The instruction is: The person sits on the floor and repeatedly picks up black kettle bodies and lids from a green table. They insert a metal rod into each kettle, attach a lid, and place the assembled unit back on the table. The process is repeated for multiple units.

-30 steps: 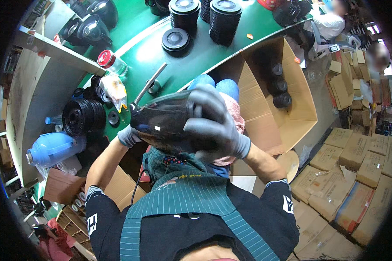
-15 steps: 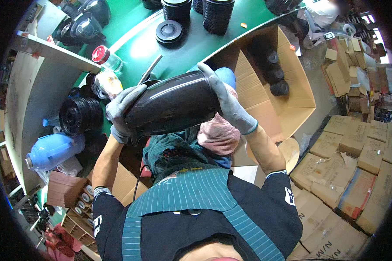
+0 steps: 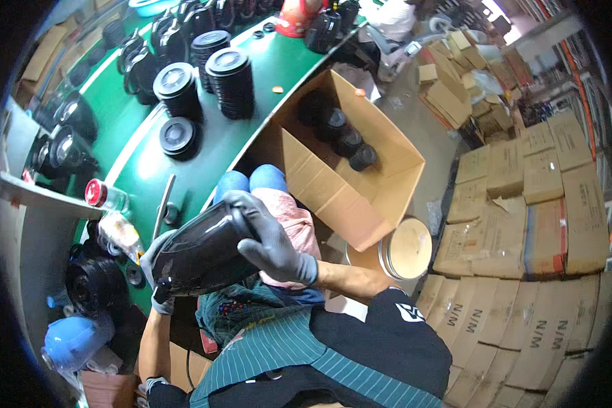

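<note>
You have the glossy black vessel (image 3: 200,248) up over your lap, beside the near edge of the green desk (image 3: 143,182), tilted so that its left end sits lower than its right. Your gloved left hand (image 3: 158,268) curls around the low end, though the vessel hides part of it and you cannot tell from here how far all its fingers wrap. Your gloved right hand (image 3: 268,239) spans the upper end, fingers bent over the far side and thumb spread along the near side, in a wide, half-curled hold. Such a smooth surface will probably slip in knit gloves, so let the left palm bear the weight from beneath and use the right only to steady and turn. Press evenly with the flats of the fingers rather than squeezing at the rim. Mind the metal rod (image 3: 164,205) just beyond your left hand; whether it touches the vessel is hidden, and a knock there could mark the finish. Should you rotate the body, shift one hand at a time, with the pink cloth (image 3: 287,221) on your leg as a soft rest below, and tip the shiny side toward the light.
</note>
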